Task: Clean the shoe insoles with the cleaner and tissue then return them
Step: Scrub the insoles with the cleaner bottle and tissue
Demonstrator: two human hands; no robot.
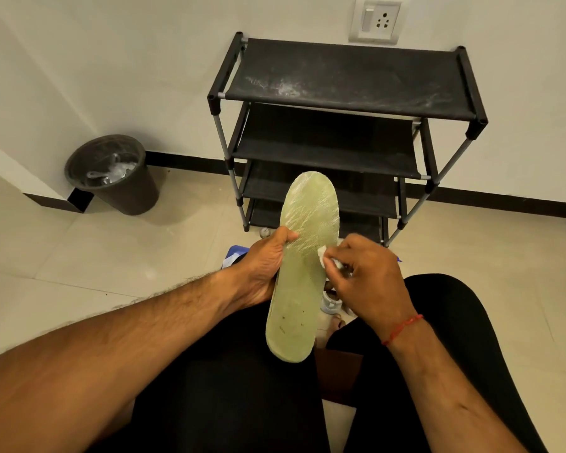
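left hand (262, 269) grips insole (303, 269) by its edge, thumb over top, toe end up in front of rack (347, 125); right hand (366, 276) fingers (343, 256) pinched on tissue (322, 256), pressed to insole's right edge; shoe (330, 304) just below insole, mostly hidden; bin (111, 173) well left of rack

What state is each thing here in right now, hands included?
insole: lifted, gripped at its left edge by the left hand
tissue: crumpled, pinched by the right hand, touching the insole's right edge
shoe rack: upright by the wall, top shelf dusty
bin: upright, lidless, clear plastic waste inside
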